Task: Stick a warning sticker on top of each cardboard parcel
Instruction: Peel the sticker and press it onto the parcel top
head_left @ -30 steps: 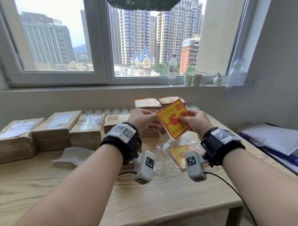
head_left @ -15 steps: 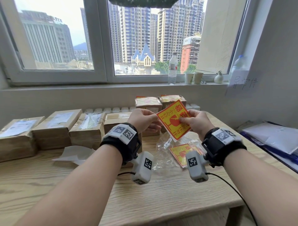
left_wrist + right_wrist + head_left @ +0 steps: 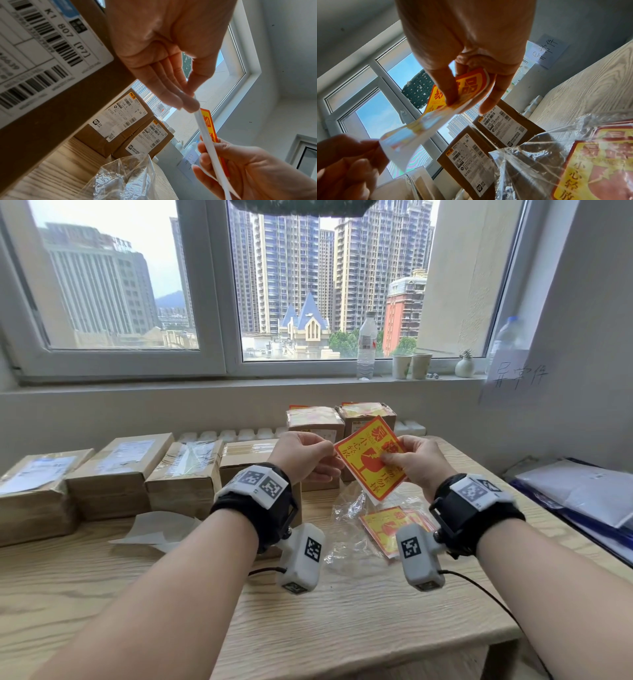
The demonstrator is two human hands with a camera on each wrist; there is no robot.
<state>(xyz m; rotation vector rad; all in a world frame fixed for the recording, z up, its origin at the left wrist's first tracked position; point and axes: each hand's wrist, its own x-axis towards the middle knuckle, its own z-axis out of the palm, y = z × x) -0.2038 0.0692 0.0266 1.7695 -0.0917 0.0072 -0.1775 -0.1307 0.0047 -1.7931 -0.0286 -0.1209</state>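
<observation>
Four parcels (image 3: 113,474) along the bench's (image 3: 342,611) left lie unstickered. The left hand (image 3: 305,458) pinches the backing corner, and the right hand (image 3: 416,462) grips the warning sticker (image 3: 368,460) mid-air. The two rear parcels (image 3: 342,419) look already stickered; I reckon most remains.

Glossy paper sticker (image 3: 371,460); matt cardboard parcels (image 3: 120,474); crinkly clear plastic bag (image 3: 352,529); grained wood table (image 3: 342,621).
</observation>
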